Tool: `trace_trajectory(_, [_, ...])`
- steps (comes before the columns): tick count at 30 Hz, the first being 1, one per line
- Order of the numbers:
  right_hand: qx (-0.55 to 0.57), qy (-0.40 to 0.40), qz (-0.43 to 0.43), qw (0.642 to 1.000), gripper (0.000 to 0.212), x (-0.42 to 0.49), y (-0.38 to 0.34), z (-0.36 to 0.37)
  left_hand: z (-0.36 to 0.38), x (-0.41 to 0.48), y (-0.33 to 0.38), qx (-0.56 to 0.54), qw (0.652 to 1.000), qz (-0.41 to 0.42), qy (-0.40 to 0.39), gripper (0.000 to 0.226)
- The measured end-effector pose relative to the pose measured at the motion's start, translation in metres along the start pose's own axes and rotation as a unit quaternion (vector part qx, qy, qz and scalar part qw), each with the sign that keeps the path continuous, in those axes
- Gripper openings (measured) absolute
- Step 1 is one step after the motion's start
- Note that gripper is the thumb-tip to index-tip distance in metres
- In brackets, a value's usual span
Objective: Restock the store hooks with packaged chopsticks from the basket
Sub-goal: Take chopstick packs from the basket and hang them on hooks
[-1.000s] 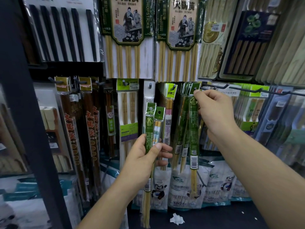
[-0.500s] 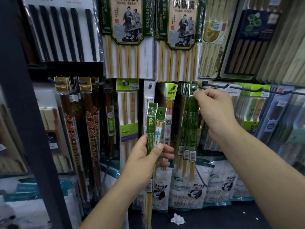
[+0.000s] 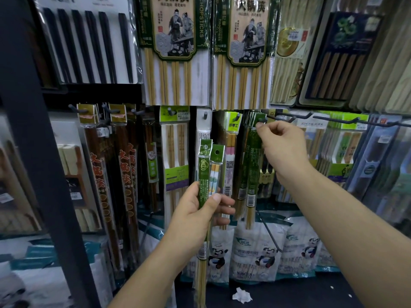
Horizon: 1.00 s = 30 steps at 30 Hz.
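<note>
while tight in left hand (image 3: 195,216), two slim glossy packets (image 3: 205,170); right hand (image 3: 282,147), pinch on hooked packet (image 3: 252,172)

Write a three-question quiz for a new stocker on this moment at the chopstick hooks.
1. Multiple choice: how many chopstick packs does the left hand grip? A one, B two, C four.
2. True or false: the right hand pinches the top of a hanging green pack at its hook.
3. Fill in: a crumpled white scrap lies on the dark surface ____ the hanging packs.
Key: 1 B. 2 true. 3 below.
</note>
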State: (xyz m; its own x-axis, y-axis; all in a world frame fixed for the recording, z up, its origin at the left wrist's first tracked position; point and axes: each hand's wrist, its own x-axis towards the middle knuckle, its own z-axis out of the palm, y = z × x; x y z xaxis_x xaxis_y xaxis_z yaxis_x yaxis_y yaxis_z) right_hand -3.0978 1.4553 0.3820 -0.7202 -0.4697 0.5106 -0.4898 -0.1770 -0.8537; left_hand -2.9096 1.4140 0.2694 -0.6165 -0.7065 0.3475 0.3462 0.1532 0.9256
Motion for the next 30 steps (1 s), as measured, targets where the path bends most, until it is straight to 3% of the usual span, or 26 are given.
trace_trajectory(3, [0.003, 0.004, 0.008, 1.0, 0.026, 0.006, 0.003, 0.006, 0.002, 0.0, 0.001, 0.003, 1.0, 0.001, 0.001, 0.024])
trace_trajectory(7, [-0.021, 0.017, -0.018, 0.999, 0.022, 0.002, 0.009, 0.01, 0.005, -0.002, 0.006, 0.025, 1.0, 0.017, -0.002, 0.061])
trace_trajectory(12, [-0.015, 0.028, -0.013, 0.999, 0.017, -0.033, 0.01, 0.005, 0.005, -0.001, 0.006, 0.009, 1.0, 0.016, 0.012, 0.047])
trace_trajectory(16, [0.018, -0.116, -0.011, 0.993, 0.021, -0.066, -0.001, 0.003, 0.005, 0.0, 0.006, -0.009, 1.0, 0.015, 0.014, 0.015])
trace_trajectory(20, [0.057, -0.191, -0.028, 0.98, 0.017, -0.078, -0.01, 0.006, 0.008, -0.002, 0.006, -0.049, 0.999, 0.013, -0.001, 0.028])
trace_trajectory(23, [0.091, -0.162, -0.014, 0.982, 0.021, -0.071, -0.014, 0.002, 0.009, -0.003, 0.007, -0.022, 1.0, 0.016, -0.008, 0.026])
trace_trajectory(30, [0.109, -0.014, 0.008, 0.994, 0.028, -0.031, -0.013, -0.014, -0.001, 0.0, 0.0, 0.05, 0.998, 0.009, 0.022, 0.021])
